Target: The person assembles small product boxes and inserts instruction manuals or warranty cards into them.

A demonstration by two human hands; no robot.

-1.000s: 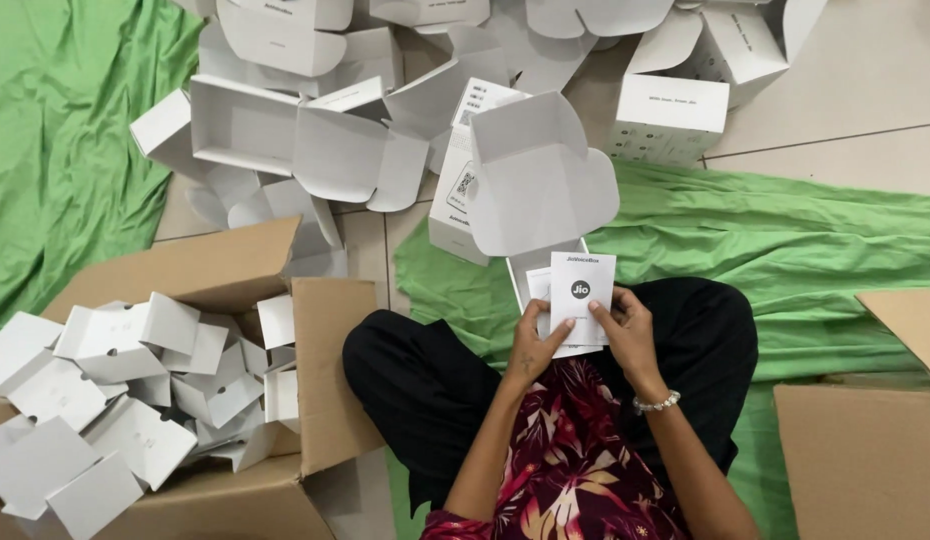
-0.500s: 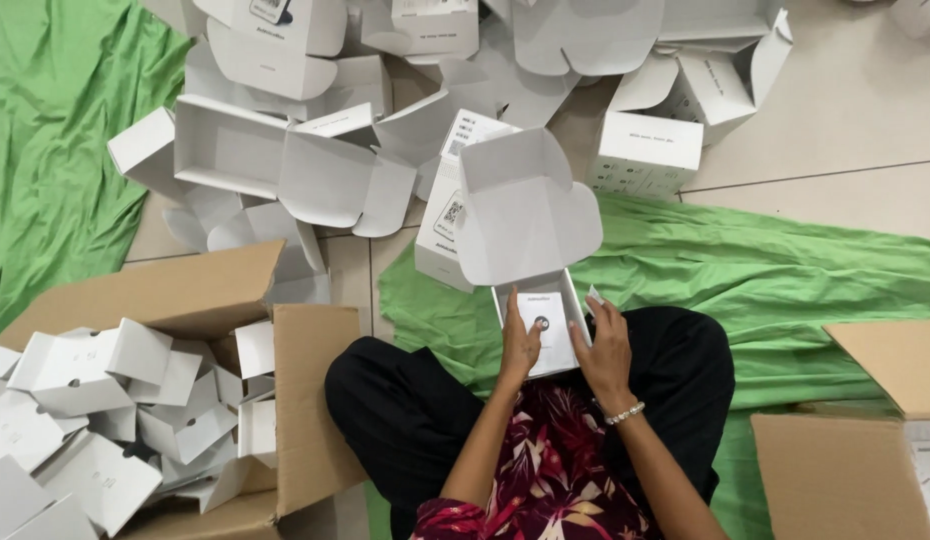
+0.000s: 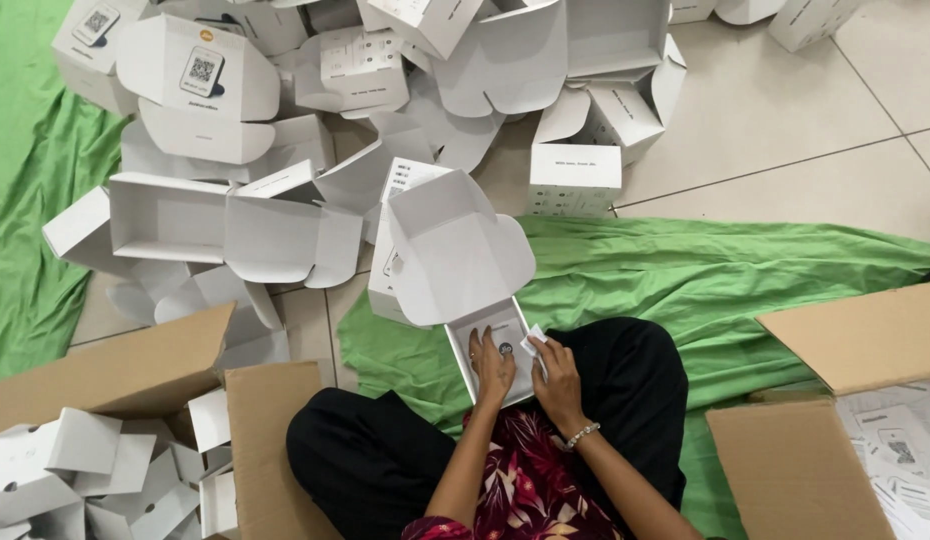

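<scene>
1. Head view, far left: brown carton (image 3: 115, 400) sat open on the floor, full of folded white boxes (image 3: 55, 470); more of them lay in a loose pile (image 3: 285, 150) across the tiles above it.
2. Centre: small open white box (image 3: 490, 345) rested on the person's lap over the green cloth (image 3: 745, 290), lid flap (image 3: 455, 250) standing up and away from the body.
3. Left hand (image 3: 492, 368) lay flat inside the box, fingers spread and pressing a card insert down, not clenched on anything.
4. Right hand (image 3: 557, 375) pinched a small white paper piece (image 3: 532, 343) at the box's right edge, fingers closed on it.
5. Judgement: to seat it well, keep the left palm holding the insert flat, slide the paper in level, keep the lid clear.
6. Right: second brown carton (image 3: 835, 420) stood open with printed sheets (image 3: 900, 445) inside.
</scene>
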